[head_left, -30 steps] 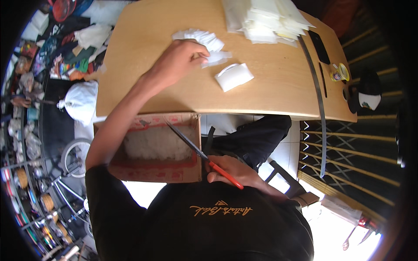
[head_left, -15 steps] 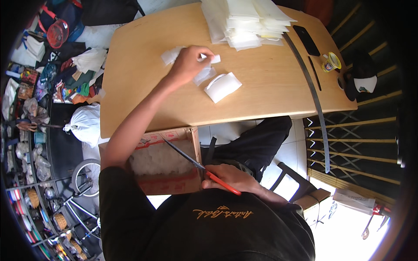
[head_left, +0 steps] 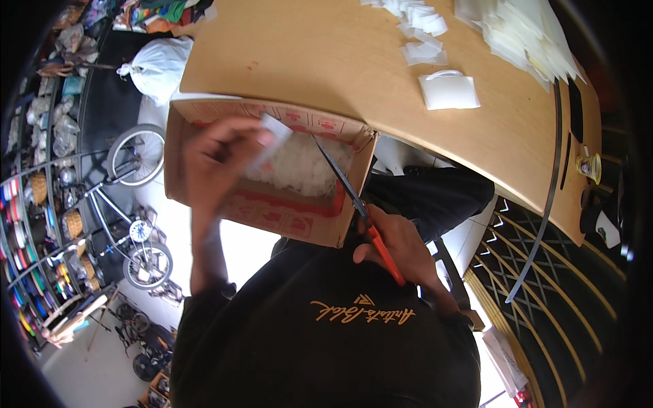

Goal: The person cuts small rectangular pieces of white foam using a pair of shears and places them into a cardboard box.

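Observation:
My left hand [head_left: 219, 160], blurred by motion, is over the open cardboard box [head_left: 178, 146], pinching a small whitish translucent piece of sheet [head_left: 277, 129] between thumb and fingers. Inside the box lies a heap of similar translucent pieces [head_left: 299, 170]. At the box's right side my right hand [head_left: 406, 250] is closed around red-handled scissors [head_left: 386, 257]. Their dark blades point up and to the left across the box's right corner. On the table, small translucent pieces [head_left: 422, 51] lie scattered beside a white folded packet [head_left: 449, 92] with a curved strip on top.
A wooden table [head_left: 320, 61] spans the far side, with a stack of translucent sheets [head_left: 520, 37] at far right. A long dark strip [head_left: 552, 177] hangs over its right edge, near a yellow cup [head_left: 588, 166]. A white bag [head_left: 160, 68] and a bicycle [head_left: 129, 217] stand left.
My left hand has come from the table to above the box, carrying a small translucent piece. My view has swung left and down, and the right hand still holds the scissors.

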Demonstrator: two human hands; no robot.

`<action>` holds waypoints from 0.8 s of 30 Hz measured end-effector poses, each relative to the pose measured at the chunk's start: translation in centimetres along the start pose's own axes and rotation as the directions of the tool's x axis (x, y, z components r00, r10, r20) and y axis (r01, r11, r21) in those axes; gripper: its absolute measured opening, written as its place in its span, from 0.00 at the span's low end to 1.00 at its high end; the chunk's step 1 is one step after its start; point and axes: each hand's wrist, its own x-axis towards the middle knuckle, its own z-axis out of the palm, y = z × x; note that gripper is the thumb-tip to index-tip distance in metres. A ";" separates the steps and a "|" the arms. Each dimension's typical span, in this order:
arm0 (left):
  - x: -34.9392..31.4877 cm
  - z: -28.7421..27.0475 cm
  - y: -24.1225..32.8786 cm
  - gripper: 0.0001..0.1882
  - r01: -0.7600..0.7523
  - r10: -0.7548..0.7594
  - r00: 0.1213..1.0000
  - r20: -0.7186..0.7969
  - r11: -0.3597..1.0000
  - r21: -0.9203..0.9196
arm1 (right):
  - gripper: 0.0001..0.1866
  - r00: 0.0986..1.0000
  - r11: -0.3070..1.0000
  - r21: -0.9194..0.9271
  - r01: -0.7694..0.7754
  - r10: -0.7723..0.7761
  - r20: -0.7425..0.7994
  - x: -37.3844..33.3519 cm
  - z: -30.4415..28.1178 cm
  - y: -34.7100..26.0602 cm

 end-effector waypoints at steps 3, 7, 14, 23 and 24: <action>-1.8 3.5 -1.7 0.09 0.122 -0.110 0.991 0.079 0.979 -0.162 | 0.38 1.000 0.998 -0.051 0.031 -0.031 0.000 0.3 -0.2 0.4; -1.8 4.7 -2.2 0.08 0.118 -0.082 0.988 0.132 0.948 -0.296 | 0.36 1.000 0.991 -0.131 -0.005 0.003 -0.016 0.3 -0.8 -0.5; -1.9 3.8 -2.0 0.07 0.283 -0.234 0.944 0.233 0.936 -0.210 | 0.33 0.999 0.983 -0.181 0.014 -0.023 -0.048 0.4 -1.1 -0.2; -2.0 3.1 -3.1 0.07 0.330 -0.258 0.927 0.272 0.906 -0.265 | 0.29 0.999 0.949 -0.314 -0.038 0.029 -0.034 0.6 -1.9 -1.2; -2.1 3.1 -3.1 0.07 0.336 -0.270 0.928 0.258 0.904 -0.264 | 0.29 0.998 0.936 -0.348 -0.054 0.044 -0.034 0.6 -2.0 -1.2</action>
